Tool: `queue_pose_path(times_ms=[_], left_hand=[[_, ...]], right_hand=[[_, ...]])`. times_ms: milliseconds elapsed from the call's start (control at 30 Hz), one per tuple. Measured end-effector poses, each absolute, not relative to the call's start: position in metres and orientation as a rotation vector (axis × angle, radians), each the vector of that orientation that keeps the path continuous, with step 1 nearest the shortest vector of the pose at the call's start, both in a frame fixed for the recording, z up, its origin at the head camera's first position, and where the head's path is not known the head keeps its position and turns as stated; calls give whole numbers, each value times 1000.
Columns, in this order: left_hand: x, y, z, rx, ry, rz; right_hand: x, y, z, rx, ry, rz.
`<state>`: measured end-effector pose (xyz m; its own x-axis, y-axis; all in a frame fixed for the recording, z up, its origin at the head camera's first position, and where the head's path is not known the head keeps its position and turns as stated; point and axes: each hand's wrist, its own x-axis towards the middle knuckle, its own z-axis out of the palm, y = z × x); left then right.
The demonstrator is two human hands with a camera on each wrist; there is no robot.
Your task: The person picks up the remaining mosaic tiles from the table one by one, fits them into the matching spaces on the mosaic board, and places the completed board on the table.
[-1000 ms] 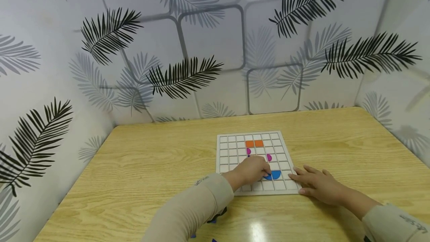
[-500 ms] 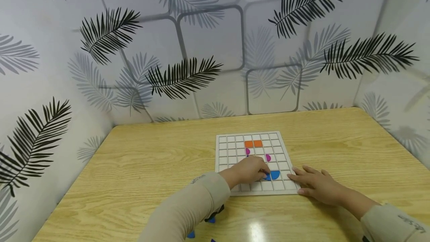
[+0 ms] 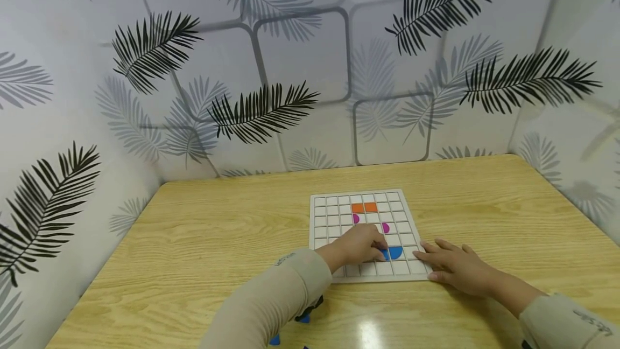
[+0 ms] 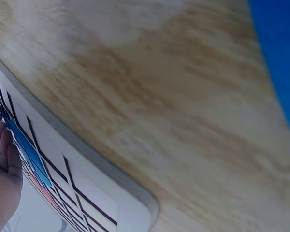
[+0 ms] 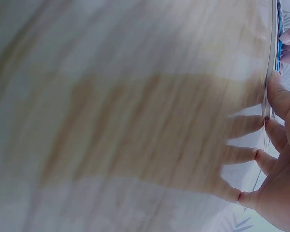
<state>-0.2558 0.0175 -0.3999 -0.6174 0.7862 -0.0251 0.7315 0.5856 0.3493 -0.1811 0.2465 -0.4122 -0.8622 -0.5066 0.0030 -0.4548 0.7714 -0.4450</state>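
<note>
A white gridded board (image 3: 318, 211) lies on the wooden table. My left hand (image 3: 360, 244) is over its near middle, thumb and fingertips pinching a blue tile (image 3: 385, 255) down at the grid. Right beside that tile is a blue quarter-circle tile (image 3: 395, 252). The palm hides several squares. My right hand (image 3: 457, 267) rests spread on the table, with its fingertips and thumb touching the board's right edge. In the left wrist view, the left hand (image 4: 5, 169) has curled fingers next to blue tiles (image 4: 29, 150). The right wrist view shows the right hand (image 5: 280, 164) with separated fingers.
Two orange square tiles (image 3: 364, 208) sit in the board's upper rows. Below them are a magenta half-round tile (image 3: 356, 219) and another magenta tile (image 3: 385, 228). Loose blue pieces (image 3: 304, 318) lie by the left sleeve. A patterned wall (image 3: 310, 144) bounds the table's far side.
My left fingers have shifted slightly over the blue tile, and the wrist has drawn a little to the left. The right hand stays at the board's edge.
</note>
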Motion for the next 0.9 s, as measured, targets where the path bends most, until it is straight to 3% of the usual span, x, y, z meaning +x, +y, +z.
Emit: queue_pose_path(times_ms=[900], left_hand=[[-256, 18, -389, 1026, 2562, 741]], right_hand=[[-180, 247, -413, -784, 2861, -663]])
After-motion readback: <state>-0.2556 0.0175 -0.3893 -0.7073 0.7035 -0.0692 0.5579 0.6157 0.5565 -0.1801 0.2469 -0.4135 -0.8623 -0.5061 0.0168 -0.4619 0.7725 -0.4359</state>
